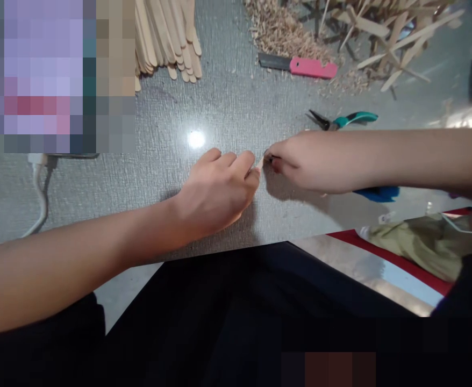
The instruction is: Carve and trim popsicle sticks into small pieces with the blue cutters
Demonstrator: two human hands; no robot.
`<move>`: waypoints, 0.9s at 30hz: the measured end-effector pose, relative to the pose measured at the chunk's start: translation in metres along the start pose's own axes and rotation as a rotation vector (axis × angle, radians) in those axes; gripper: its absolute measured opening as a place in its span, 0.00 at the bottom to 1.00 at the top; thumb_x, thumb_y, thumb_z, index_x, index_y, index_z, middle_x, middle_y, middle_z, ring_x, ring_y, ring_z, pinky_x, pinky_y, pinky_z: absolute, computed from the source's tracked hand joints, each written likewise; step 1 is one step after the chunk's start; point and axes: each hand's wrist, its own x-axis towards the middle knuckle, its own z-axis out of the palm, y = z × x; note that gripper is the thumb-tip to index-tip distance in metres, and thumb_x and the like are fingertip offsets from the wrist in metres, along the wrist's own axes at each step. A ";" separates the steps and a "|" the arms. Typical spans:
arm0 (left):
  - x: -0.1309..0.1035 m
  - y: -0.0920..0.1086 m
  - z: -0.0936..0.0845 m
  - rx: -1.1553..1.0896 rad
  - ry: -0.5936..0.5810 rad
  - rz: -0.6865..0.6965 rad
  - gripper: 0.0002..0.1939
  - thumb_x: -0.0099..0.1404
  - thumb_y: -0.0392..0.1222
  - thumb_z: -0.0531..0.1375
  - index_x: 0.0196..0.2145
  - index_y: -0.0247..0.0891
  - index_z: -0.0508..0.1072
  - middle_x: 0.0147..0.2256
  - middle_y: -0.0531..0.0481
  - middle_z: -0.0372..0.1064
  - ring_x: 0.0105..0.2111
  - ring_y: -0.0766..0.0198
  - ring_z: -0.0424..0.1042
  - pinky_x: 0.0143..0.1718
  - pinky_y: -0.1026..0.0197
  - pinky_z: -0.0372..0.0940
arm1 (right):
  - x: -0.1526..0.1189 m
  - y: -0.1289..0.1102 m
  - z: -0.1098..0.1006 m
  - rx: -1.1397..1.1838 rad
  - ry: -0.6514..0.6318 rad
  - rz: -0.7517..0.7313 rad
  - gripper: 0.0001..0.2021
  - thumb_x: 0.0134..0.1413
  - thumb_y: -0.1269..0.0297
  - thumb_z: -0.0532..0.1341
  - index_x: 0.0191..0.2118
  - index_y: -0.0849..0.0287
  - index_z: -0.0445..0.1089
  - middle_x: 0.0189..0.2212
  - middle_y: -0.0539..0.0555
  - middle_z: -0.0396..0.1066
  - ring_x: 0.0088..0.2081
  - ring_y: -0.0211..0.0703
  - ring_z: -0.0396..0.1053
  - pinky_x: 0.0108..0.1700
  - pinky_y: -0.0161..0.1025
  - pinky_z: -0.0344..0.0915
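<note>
My left hand (pixel 223 188) is closed above the table, its thumb and forefinger pinching a pale wooden craft stick (pixel 260 163). Only a short pointed end of that stick shows; my fingers cover the rest. Facing it, my right hand (pixel 290 161) is closed in a pinch at the stick's tip. Something small and dark shows between the right fingertips, too hidden to name. Just beyond the right wrist lie pliers (pixel 333 121) with black jaws and teal-and-black handles. Farther back rests a pink-handled folding cutter (pixel 300 64) with a dark blade.
Many craft sticks (pixel 167 37) lie in a bundle at the back. Wood shavings (pixel 288 32) and a tangle of joined sticks (pixel 397 43) sit at the back right. A white cable (pixel 40 199) runs down the left. A blue object (pixel 377 193) is partly under my right forearm.
</note>
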 end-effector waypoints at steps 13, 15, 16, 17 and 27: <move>0.003 -0.007 -0.008 -0.061 -0.166 -0.010 0.14 0.78 0.33 0.62 0.53 0.37 0.86 0.43 0.41 0.78 0.39 0.53 0.76 0.39 0.49 0.62 | -0.015 0.007 0.007 -0.028 0.003 -0.088 0.15 0.83 0.56 0.55 0.48 0.51 0.79 0.32 0.57 0.80 0.35 0.57 0.75 0.40 0.49 0.59; 0.003 -0.007 -0.007 -0.089 -0.161 -0.029 0.14 0.79 0.34 0.61 0.53 0.38 0.87 0.43 0.41 0.79 0.39 0.53 0.76 0.39 0.49 0.63 | -0.016 0.004 0.011 -0.065 -0.002 -0.081 0.16 0.83 0.58 0.54 0.49 0.54 0.79 0.34 0.59 0.80 0.35 0.56 0.74 0.39 0.48 0.58; 0.003 -0.007 -0.007 -0.108 -0.159 -0.042 0.15 0.79 0.33 0.60 0.53 0.38 0.87 0.43 0.41 0.79 0.40 0.53 0.77 0.40 0.49 0.63 | -0.016 0.003 0.013 -0.084 -0.003 -0.080 0.16 0.83 0.58 0.53 0.50 0.55 0.79 0.34 0.59 0.80 0.34 0.56 0.73 0.39 0.48 0.57; 0.003 -0.007 -0.007 -0.126 -0.162 -0.055 0.15 0.79 0.33 0.60 0.53 0.39 0.87 0.43 0.41 0.79 0.40 0.53 0.77 0.40 0.49 0.63 | -0.017 0.002 0.014 -0.101 -0.002 -0.080 0.17 0.83 0.59 0.53 0.51 0.56 0.79 0.34 0.59 0.79 0.34 0.55 0.73 0.38 0.47 0.56; 0.003 -0.007 -0.005 -0.120 -0.166 -0.060 0.17 0.77 0.34 0.61 0.56 0.40 0.87 0.45 0.41 0.81 0.42 0.52 0.78 0.43 0.48 0.66 | -0.020 -0.009 0.018 -0.180 -0.015 -0.047 0.21 0.84 0.59 0.48 0.56 0.61 0.77 0.36 0.65 0.79 0.31 0.53 0.67 0.36 0.48 0.52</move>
